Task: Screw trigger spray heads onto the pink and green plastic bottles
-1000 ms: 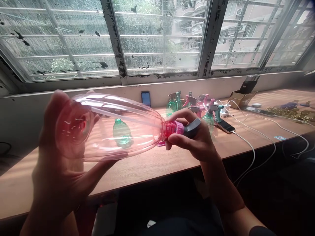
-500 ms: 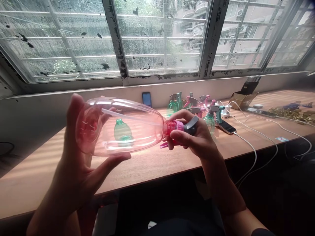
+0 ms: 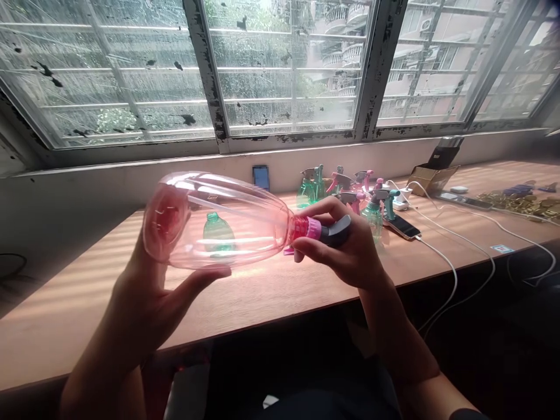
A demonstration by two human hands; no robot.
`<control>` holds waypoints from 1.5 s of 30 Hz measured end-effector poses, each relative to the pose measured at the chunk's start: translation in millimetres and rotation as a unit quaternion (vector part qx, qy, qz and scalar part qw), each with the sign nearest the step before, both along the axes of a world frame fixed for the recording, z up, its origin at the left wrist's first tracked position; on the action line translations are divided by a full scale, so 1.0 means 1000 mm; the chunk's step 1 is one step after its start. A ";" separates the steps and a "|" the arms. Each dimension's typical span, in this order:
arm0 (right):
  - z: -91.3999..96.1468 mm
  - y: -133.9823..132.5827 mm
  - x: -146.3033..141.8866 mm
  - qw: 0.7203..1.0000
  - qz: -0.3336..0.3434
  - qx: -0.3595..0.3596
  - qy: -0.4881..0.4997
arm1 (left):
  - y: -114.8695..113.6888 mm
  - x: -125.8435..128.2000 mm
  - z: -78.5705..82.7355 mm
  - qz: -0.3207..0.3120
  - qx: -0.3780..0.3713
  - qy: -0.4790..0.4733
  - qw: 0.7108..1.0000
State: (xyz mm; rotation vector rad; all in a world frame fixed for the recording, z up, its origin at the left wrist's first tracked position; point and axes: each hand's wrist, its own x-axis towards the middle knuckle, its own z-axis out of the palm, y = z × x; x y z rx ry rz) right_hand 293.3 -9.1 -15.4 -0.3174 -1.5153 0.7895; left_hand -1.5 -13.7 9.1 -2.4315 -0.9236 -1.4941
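Note:
A clear pink spray bottle point(image 3: 258, 216) is held on its side above the table, base to the left and neck to the right. My left hand point(image 3: 151, 303) supports it near the base, thumb along the underside, its other fingers mostly behind the plastic. At the other end, my right hand point(image 3: 350, 254) is closed around the sprayer head, with thumb and fingers by the pink collar point(image 3: 313, 228). The grey part of the sprayer head point(image 3: 336, 231) shows above my thumb. Through the pink plastic, a green bottle without a sprayer point(image 3: 213, 224) is visible standing on the table.
Several green and pink spray bottles point(image 3: 371, 216) stand beyond my right hand. Near them lie a phone point(image 3: 402, 226) and white cables point(image 3: 455, 274). Another phone point(image 3: 261, 177) leans against the wall. Farther right are an open box point(image 3: 433, 177) and gold-coloured pieces point(image 3: 520, 205).
The pink bottle's base end has moved slightly right and turned a little. My left hand has shifted with it, and its fingers have dropped behind the bottle. My right hand keeps its grip.

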 end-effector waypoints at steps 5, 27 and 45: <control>0.004 0.002 -0.002 0.999 0.037 -0.029 0.002 | 0.001 0.002 -0.002 0.024 0.052 0.006 0.998; 0.001 -0.009 -0.006 0.999 -0.007 0.037 0.038 | -0.013 0.013 0.008 -0.156 -0.045 -0.096 0.982; 0.004 -0.013 -0.007 0.999 0.025 -0.017 0.039 | -0.001 -0.002 0.008 -0.137 0.057 -0.021 0.989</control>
